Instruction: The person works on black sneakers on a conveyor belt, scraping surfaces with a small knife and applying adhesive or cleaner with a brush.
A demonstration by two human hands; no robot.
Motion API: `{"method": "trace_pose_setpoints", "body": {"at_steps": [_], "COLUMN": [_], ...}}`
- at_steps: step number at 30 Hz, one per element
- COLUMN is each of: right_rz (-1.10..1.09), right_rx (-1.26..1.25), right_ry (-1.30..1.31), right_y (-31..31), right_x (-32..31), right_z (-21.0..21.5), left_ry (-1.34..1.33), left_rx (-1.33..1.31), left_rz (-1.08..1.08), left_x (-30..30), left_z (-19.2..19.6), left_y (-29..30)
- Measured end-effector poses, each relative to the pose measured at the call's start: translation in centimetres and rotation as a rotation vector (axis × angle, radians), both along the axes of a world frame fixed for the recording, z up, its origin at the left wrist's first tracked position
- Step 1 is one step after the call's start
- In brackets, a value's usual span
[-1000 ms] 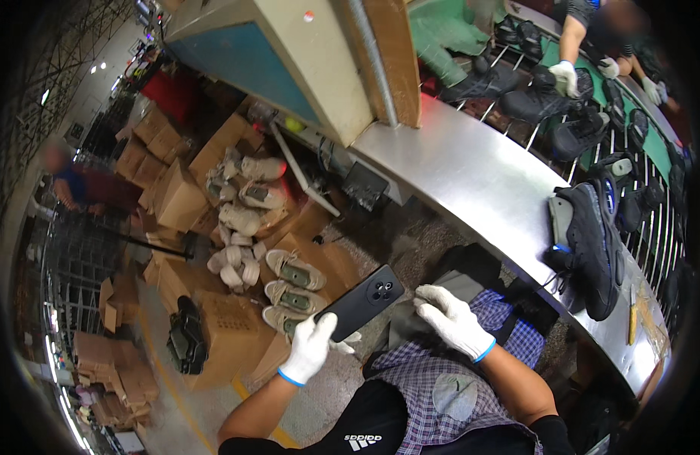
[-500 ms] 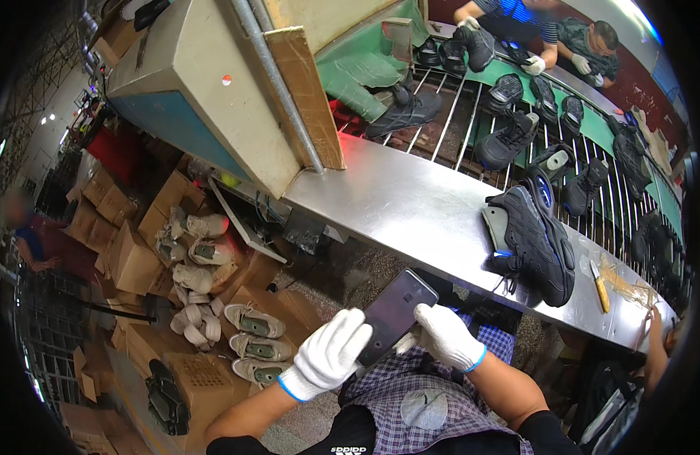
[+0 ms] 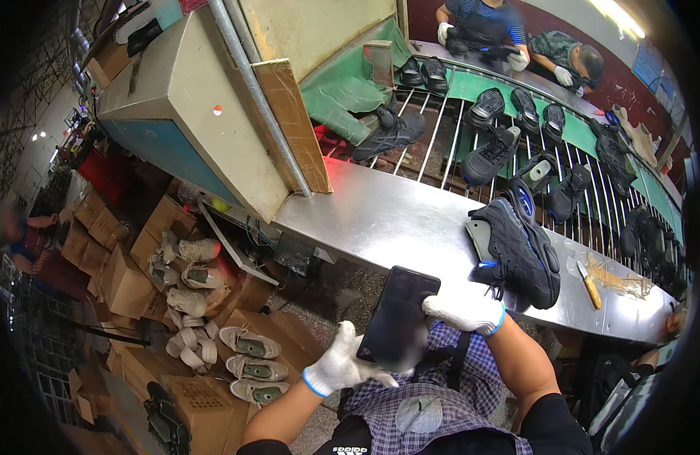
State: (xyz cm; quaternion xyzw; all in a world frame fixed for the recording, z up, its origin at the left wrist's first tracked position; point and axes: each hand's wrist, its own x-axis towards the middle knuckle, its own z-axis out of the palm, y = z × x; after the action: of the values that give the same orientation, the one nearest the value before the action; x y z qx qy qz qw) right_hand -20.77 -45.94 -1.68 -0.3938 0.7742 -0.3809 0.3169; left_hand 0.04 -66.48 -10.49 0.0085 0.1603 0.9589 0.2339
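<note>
There is one smartphone [image 3: 398, 315]. The person's two hands, one left hand [image 3: 339, 365] and one right hand [image 3: 465, 305], wear one white glove each. On the single metal desk [image 3: 357, 216] lies one yellow-handled knife [image 3: 590, 287]; whether the black sneakers [image 3: 509, 254] there number one or two cannot be told. Three beige sneakers [image 3: 251, 343] with green insoles line up beside one another. Three black shoes [image 3: 485, 108] lie sole-up on the far green strip [image 3: 460, 85]. Two co-workers [image 3: 486, 26] are beyond it. The more distant black footwear [image 3: 647, 235] at right is too crowded to count.
</note>
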Motion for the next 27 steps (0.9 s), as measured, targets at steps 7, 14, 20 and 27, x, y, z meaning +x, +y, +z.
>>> {"method": "trace_pose_setpoints", "body": {"at_steps": [7,14,20,27], "right_rz": [-0.026,-0.09,0.08,-0.09], "right_rx": [-0.035,-0.272,-0.508,-0.257], "right_ry": [-0.564,-0.565,-0.356,-0.133], "right_y": [0.4,-0.1,-2.1,-4.3], "right_x": [-0.9,-0.2,0.5,3.5], "right_z": [2.1,0.9,-1.8,-4.4], "left_ry": [0.075,0.172,0.136,0.112], "left_rx": [-0.009,-0.006,-0.118,0.144], "left_rz": [0.01,0.034,0.239,0.384], "left_x": [-2.3,-3.2,-3.7,-6.3], "left_z": [1.2,0.9,1.5,-1.9], "left_y": [2.4,2.4,1.2,-0.7]}}
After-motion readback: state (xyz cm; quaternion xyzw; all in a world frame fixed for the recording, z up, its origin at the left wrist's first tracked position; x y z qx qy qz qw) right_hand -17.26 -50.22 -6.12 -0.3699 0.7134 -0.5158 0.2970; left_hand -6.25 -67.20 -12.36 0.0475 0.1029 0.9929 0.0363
